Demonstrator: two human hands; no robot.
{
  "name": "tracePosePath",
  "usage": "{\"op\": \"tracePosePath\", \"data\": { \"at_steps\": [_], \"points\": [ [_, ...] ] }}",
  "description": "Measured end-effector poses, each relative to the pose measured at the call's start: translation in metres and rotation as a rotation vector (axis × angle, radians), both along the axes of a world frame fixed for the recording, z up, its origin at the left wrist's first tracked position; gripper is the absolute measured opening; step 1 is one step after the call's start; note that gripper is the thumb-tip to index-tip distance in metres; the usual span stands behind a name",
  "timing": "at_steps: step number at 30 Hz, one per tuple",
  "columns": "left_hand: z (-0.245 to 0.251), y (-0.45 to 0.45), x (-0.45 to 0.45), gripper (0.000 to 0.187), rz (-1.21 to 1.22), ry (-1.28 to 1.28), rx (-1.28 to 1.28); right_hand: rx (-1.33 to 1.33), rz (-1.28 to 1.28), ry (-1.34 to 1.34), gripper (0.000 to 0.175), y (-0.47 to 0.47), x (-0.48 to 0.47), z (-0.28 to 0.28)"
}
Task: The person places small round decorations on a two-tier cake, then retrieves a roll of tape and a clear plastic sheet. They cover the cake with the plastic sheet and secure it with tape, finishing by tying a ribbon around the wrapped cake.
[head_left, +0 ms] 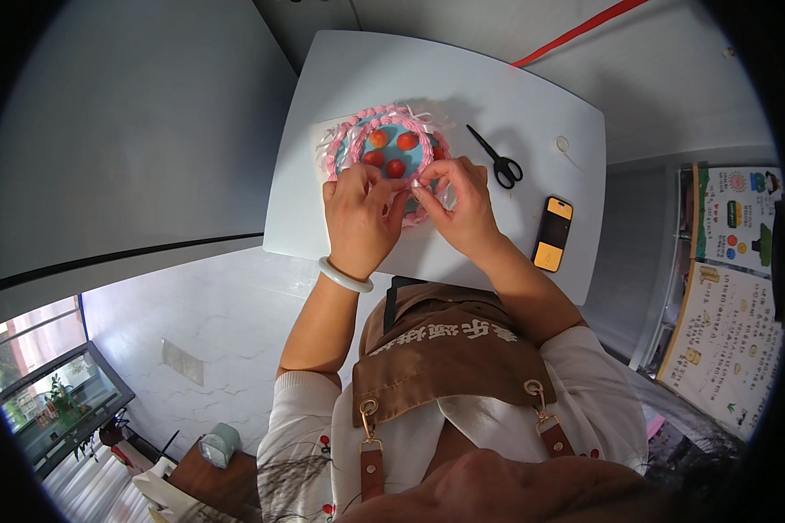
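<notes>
A tiered cake with a blue top, pink piped borders and several red-orange round fruits stands on the white table. White ribbon bows are around its sides. My left hand and my right hand meet at the cake's near edge, their fingertips pinching a small pale pink ribbon between them. A pale bangle circles my left wrist. The hands hide part of the cake's near side.
Black-handled scissors lie right of the cake. Farther right are a small round pale item and a smartphone on the white table. A red ribbon reaches the table's far edge. A grey panel stands at left.
</notes>
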State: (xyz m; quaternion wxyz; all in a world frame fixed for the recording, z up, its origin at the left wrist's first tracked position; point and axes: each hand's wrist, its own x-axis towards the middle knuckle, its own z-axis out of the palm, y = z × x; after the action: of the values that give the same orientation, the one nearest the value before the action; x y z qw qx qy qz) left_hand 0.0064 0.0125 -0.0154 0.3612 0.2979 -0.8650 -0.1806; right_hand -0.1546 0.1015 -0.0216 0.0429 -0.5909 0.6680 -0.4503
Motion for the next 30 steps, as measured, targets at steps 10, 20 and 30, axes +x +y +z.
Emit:
{"op": "tracePosePath", "data": {
  "at_steps": [10, 20, 30],
  "points": [
    [0.007, -0.004, -0.004, 0.017, -0.057, -0.044, -0.036, 0.041, 0.033, -0.13, 0.03, 0.005, 0.001, -0.002],
    [0.009, -0.008, -0.007, 0.012, -0.106, -0.095, -0.033, 0.075, 0.04, -0.173, 0.031, 0.007, 0.001, -0.003],
    [0.016, -0.007, -0.002, 0.024, -0.086, -0.092, -0.017, 0.066, 0.053, -0.135, 0.027, 0.009, -0.002, 0.002]
  ]
}}
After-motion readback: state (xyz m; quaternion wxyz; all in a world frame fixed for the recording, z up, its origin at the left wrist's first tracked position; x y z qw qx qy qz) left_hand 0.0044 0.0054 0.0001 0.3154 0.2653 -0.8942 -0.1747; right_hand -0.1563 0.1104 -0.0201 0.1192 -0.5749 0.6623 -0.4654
